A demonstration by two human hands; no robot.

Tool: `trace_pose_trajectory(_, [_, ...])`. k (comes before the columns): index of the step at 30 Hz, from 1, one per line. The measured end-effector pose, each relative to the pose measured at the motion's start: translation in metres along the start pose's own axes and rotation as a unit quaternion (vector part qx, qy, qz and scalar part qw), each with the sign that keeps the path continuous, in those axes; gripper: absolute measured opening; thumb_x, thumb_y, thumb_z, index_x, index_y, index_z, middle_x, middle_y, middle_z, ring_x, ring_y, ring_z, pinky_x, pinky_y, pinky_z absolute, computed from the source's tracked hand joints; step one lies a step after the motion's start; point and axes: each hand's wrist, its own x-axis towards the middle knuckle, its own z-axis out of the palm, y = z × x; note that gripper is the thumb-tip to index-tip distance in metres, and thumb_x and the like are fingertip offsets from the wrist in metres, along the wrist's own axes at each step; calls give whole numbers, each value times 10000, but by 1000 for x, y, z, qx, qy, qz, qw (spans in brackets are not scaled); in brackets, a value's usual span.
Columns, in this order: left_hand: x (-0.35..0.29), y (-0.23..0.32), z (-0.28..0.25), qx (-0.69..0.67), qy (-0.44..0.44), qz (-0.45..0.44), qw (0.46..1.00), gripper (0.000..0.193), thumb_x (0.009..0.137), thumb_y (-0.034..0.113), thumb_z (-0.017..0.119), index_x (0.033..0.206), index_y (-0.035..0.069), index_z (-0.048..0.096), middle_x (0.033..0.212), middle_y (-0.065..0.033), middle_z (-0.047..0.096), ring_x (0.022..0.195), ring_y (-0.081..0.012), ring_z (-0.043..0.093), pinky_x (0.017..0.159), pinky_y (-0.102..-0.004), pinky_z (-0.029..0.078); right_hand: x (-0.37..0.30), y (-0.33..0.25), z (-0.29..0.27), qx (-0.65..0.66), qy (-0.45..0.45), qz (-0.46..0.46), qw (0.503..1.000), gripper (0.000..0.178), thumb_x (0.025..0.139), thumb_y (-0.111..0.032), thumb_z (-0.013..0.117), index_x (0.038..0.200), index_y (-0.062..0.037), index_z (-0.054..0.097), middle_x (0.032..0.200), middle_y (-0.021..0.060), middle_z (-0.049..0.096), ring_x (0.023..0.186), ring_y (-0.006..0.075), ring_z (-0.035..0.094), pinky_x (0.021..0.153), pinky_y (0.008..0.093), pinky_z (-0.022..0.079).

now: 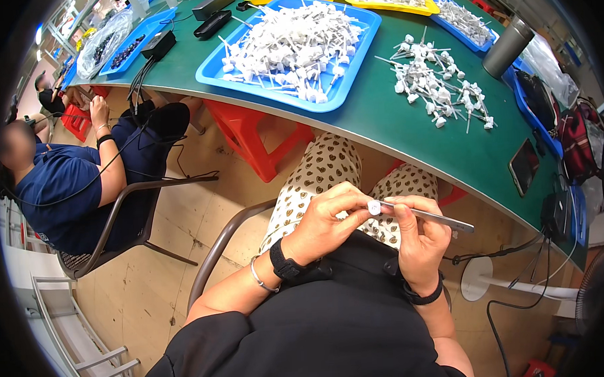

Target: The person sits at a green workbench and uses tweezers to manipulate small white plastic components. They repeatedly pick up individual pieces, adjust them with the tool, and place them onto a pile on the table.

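Observation:
Over my lap, my left hand [326, 224] pinches a small white plastic piece [374, 206] with a round end between thumb and fingertips. My right hand [420, 244] grips a flat, narrow metal tool [446, 220], its far end sticking out to the right past the fingers. The tool's other end meets the white piece or lies close beside it; the fingers partly hide that spot. On the table ahead, a blue tray [322, 107] carries a heap of similar white stemmed pieces [297, 46]. A looser pile of such pieces [438, 84] lies right of the tray.
The green table [380, 129] curves around in front. On its right are a grey flask [508, 47], a phone [524, 165] and a blue tray of bags. Yellow trays [392, 4] stand behind. A seated co-worker [82, 169] is at left; a red stool [254, 140] is under the table.

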Motion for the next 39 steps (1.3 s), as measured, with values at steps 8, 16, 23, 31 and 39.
trace_pose_trajectory(8, [0,1,2,-20,19,-7,1000,168,862,-16,707,1022,32,729,882,-69,666,763,-152,630,666,-275,509,2,-4,1,33,8,0,999,80,961,-9,628,994,63,639,907,117,705,814,192,727,692,266,568])
trace_pose_trajectory(16, [0,3,1,-5,15,-9,1000,175,854,-28,707,1020,24,728,881,-74,667,783,-158,640,673,-279,514,1,-5,3,15,12,10,1000,67,954,-4,635,983,55,645,880,112,706,804,185,724,681,265,562])
trace_pose_trajectory(23, [-2,-3,3,13,14,4,1000,190,846,-35,718,1023,33,729,924,-82,673,815,-174,648,697,-290,520,1,-4,-1,-59,-15,6,998,58,950,-25,646,953,30,662,855,99,699,751,156,692,650,263,533])
trace_pose_trajectory(31, [0,-4,2,-18,14,20,1000,177,868,-19,710,1036,35,719,916,-83,674,833,-182,650,712,-296,522,3,-11,-3,-40,-32,48,998,67,931,-23,664,968,33,664,848,104,696,741,160,691,660,264,541])
trace_pose_trajectory(39, [1,0,2,-35,20,15,999,163,869,-15,708,1025,33,720,901,-83,677,784,-168,649,684,-290,520,1,-13,-2,-34,-4,-37,999,104,908,-18,693,994,38,673,931,133,718,787,196,701,701,286,556])
